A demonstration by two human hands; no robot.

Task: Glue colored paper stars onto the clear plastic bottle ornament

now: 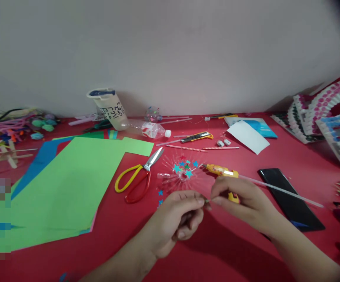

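My left hand (178, 215) is closed in a pinch on a small greenish piece (207, 201), too small to name surely. My right hand (246, 197) comes from the right, thumb and forefinger pinched at that piece's edge; what they hold is hidden. Just beyond both hands lies a clear plastic piece cut into fanned strips (170, 176), with blue, green and red stars (189, 173) on it. A yellow glue gun (221, 171) with a clear glue stick (287, 192) lies behind my right hand, partly covered by it. Loose blue stars (160, 192) lie by my left hand.
Scissors (143, 172) lie open left of the strips, beside green paper sheets (70, 184). A bottle (152, 129), a cup (109, 107), a box cutter (198, 137) and striped pencils (187, 148) are further back. A black phone (293, 203) lies at right.
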